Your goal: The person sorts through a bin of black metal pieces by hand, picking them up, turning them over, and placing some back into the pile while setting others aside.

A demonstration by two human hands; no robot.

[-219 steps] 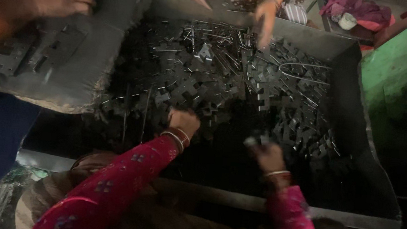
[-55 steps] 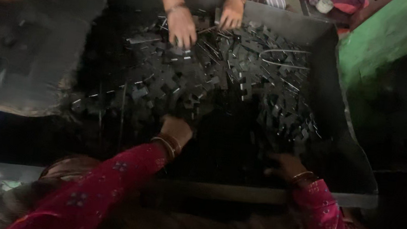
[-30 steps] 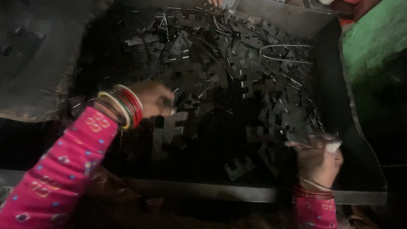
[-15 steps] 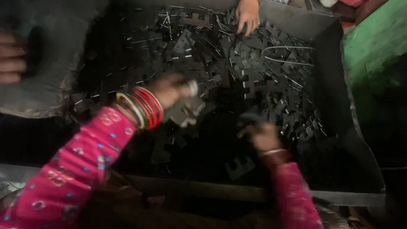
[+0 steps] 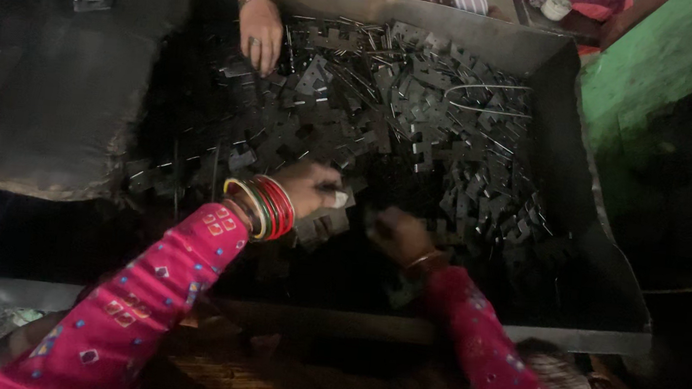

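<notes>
A large grey metal tray (image 5: 571,157) holds a heap of dark flat metal pieces (image 5: 386,131). My left hand (image 5: 309,187), in a pink patterned sleeve with red and green bangles, is closed around a small stack of these pieces near the heap's front edge. My right hand (image 5: 397,233), with a thin bangle, rests on the pieces just to the right of it; what it holds is too dark to make out. Another person's hand (image 5: 262,34) with a ring and bracelet presses on the pieces at the far left of the tray.
A dark grey sheet (image 5: 43,89) covers the left side, with a few metal pieces on it at the top. A green wall (image 5: 670,73) rises at the right. A bent wire loop (image 5: 490,98) lies on the heap at the far right.
My hands have drawn together at the heap's front, the left one with pieces in its grip. The other person's hand has shifted from the tray's far middle to the far left.
</notes>
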